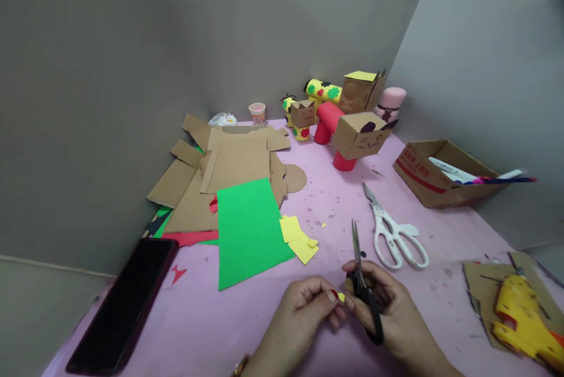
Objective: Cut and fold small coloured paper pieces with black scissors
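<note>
Low in the middle of the head view, my left hand [304,306] pinches a tiny piece of yellow paper [341,296]. My right hand [392,312] is closed around black-handled scissors [358,253], whose narrow blades point up and away from me. The thumb of that hand comes close to the yellow piece; whether it touches it I cannot tell. Just beyond my hands lie yellow paper scraps [299,242], partly against a green sheet [249,230]. A second pair of scissors, white-handled [399,241], rests on the table to the right.
Flattened cardboard [238,160] is piled at the back left, behind a black phone [126,306]. Cardboard-headed figures [359,136] stand at the back. To the right are a cardboard box [423,180] of pens and a yellow glue gun [520,318]. Walls bound the purple-covered table [198,318].
</note>
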`<state>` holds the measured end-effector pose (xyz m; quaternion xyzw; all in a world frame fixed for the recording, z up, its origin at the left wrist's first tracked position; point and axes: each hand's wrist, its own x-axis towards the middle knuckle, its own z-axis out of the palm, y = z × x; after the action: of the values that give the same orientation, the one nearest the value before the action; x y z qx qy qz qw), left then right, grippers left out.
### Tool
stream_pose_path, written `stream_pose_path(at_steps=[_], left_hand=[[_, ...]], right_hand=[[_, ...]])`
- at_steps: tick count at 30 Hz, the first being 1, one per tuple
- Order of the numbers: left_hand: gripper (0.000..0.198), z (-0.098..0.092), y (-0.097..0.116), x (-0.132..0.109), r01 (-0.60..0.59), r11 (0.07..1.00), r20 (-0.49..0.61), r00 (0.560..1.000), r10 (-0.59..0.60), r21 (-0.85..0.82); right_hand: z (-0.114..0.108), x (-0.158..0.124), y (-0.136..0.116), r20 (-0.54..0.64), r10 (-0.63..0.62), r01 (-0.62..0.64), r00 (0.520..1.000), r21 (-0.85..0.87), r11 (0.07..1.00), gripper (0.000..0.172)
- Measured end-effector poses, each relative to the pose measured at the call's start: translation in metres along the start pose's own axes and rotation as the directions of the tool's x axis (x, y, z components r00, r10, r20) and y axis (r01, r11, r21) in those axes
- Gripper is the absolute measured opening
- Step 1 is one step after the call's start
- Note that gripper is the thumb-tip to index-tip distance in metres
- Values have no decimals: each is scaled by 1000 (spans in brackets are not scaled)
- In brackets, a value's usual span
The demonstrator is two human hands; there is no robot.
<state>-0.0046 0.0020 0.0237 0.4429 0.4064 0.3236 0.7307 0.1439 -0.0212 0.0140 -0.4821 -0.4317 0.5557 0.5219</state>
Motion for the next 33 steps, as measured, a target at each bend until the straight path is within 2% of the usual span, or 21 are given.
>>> stream_pose_path(at_steps=[2, 4, 6, 7, 9, 10, 11, 12, 13, 16, 18, 19, 20, 21, 22, 23, 24, 26, 28, 30, 33], left_hand=[[24, -1, 0, -1, 5, 1000, 21, 1000, -5, 24], [28, -3, 1, -2, -33, 993, 9, 999, 32, 117], [23, -6, 3, -5, -178, 925, -37, 979, 202, 336], [17, -8, 4, -6, -292, 831, -29, 938, 346, 474], [11, -11, 5, -8, -501, 522, 106, 784, 612, 691], [14, -12, 5, -9, -567, 367, 200, 702, 684, 738], [15, -13, 5, -10, -607, 247, 280, 640, 716, 755], [16, -13, 4, -10, -625, 168, 335, 603, 724, 762], [15, -13, 4, -10, -629, 120, 368, 586, 722, 768], [14, -12, 3, -10, -628, 68, 409, 582, 703, 775], [16, -9, 3, -10, -629, 122, 380, 600, 704, 768], [16, -7, 3, -10, -616, 209, 325, 638, 698, 760], [15, -5, 3, -9, -578, 343, 233, 700, 675, 740], [13, -2, 3, -9, -507, 518, 111, 780, 615, 689], [11, 0, 2, -8, -399, 701, -15, 864, 504, 591], [10, 1, 2, -8, -269, 851, -116, 927, 355, 452], [10, 3, 1, -7, -147, 945, -179, 962, 205, 293], [13, 5, 0, -5, -5, 1000, -209, 978, 9, 22], [14, 6, -2, -3, 29, 992, -204, 978, -53, -122], [14, 7, -2, -3, 36, 985, -205, 976, -72, -171], [14, 10, -1, -3, 61, 989, -208, 974, -88, -134]], right_hand=[[-3, 2, -3, 54, 31, -31, 998, 13, 999, 25], [-5, 4, -6, 81, 68, -71, 994, 31, 997, 25], [-6, 5, -9, 56, 113, -116, 992, 67, 991, 26], [-5, 6, -11, 36, 137, -140, 990, 88, 986, 26], [-4, 6, -12, 31, 187, -189, 982, 121, 974, 28], [-4, 6, -13, 47, 207, -211, 977, 133, 968, 29], [-4, 6, -12, 60, 221, -227, 973, 145, 963, 29], [-4, 6, -12, 71, 232, -240, 970, 157, 958, 29], [-4, 6, -10, 81, 239, -250, 968, 169, 954, 30], [-5, 6, -6, 106, 249, -266, 963, 192, 945, 32], [-6, 6, -5, 134, 252, -275, 958, 204, 939, 32], [-6, 6, -5, 138, 249, -275, 959, 214, 937, 32], [-6, 6, -6, 132, 245, -269, 961, 222, 937, 32], [-6, 6, -7, 116, 238, -259, 964, 224, 940, 32], [-6, 6, -8, 90, 229, -244, 969, 217, 945, 32], [-5, 7, -9, 61, 219, -227, 974, 199, 953, 31], [-5, 7, -10, 47, 207, -212, 977, 169, 962, 30], [-4, 6, -12, 43, 172, -176, 984, 109, 978, 28], [-4, 5, -12, 54, 130, -133, 990, 73, 988, 27], [-4, 4, -11, 76, 96, -99, 992, 43, 994, 26], [-6, 3, -10, 96, 78, -77, 992, -13, 997, 27]])
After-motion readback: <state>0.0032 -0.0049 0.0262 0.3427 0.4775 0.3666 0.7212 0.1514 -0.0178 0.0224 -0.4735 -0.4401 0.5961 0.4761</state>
